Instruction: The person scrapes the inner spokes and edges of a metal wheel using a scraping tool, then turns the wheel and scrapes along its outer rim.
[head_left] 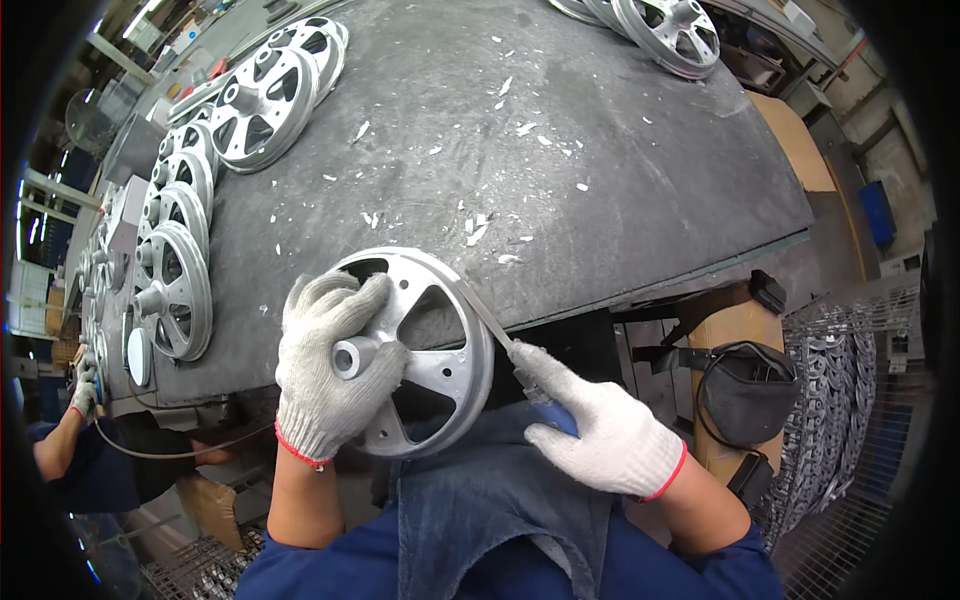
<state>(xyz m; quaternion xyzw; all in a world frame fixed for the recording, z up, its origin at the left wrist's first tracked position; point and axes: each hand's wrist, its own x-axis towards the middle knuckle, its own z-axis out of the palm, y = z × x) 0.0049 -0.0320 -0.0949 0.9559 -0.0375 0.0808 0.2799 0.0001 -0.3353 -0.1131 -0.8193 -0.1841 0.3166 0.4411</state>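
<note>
A silver cast metal wheel (452,368) with wide spokes tilts at the table's near edge, over the apron on my lap. My left hand (330,350), in a white knit glove with a red cuff, grips it. The thumb lies beside the protruding hub (350,357), and the curled fingers rest on the upper left spokes. In my right hand (612,428), gloved the same way, is a flat file (487,314) with a blue handle (556,416). The index finger stretches along the tool, and its narrow metal strip meets the wheel's right rim.
White flakes (477,235) are scattered over the dark tabletop (400,190). Similar wheels (262,108) stand along its left side, more (668,35) at the far right. A black bag (745,392) sits right of me. Another person's gloved hand (85,390) shows at far left.
</note>
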